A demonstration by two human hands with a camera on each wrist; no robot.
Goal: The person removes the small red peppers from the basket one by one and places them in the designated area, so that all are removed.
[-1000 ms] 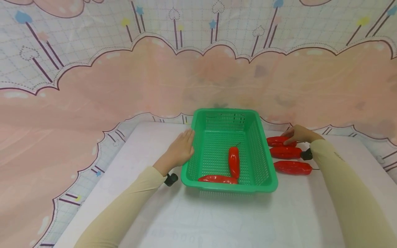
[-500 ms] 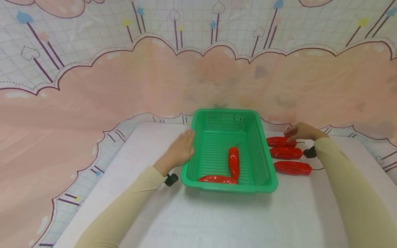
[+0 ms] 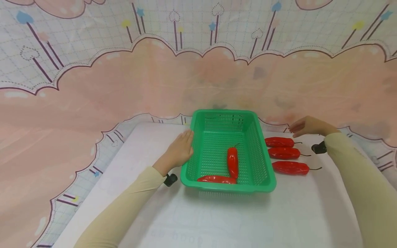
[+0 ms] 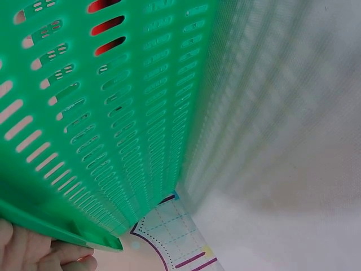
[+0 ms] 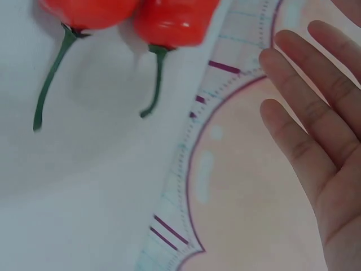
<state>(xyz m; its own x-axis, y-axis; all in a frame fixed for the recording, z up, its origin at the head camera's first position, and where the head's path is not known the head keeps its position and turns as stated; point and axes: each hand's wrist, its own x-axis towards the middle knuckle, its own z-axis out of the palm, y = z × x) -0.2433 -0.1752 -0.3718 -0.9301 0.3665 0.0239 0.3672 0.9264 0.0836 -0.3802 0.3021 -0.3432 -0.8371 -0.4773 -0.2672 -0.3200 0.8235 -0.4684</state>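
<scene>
My left hand (image 3: 179, 150) touches the left rim of a green plastic basket (image 3: 228, 188), its fingers extended and close together in the head view. In the left wrist view, the fingers (image 4: 34, 254) lie against the rim, partly out of frame. Two red peppers lie inside the basket, one lengthwise (image 3: 232, 162) and one across the near end (image 3: 217, 179). Right of the basket, three red peppers lie in a row: a far one (image 3: 279, 141), a middle one (image 3: 284, 153) and a near one (image 3: 291, 167). My right hand (image 3: 313, 126) hovers past the far pepper, fingers extended, holding nothing.
Everything stands on a white-covered table (image 3: 235, 220). A pink and white patterned cloth (image 3: 149, 79) hangs behind it and along the left side. Dark wrist cameras show beneath both wrists, the left one (image 3: 170, 179) close to the basket.
My right hand has let go of the far pepper and moved up and to the right. The pepper stays in the row. My left hand and the basket have barely moved.
</scene>
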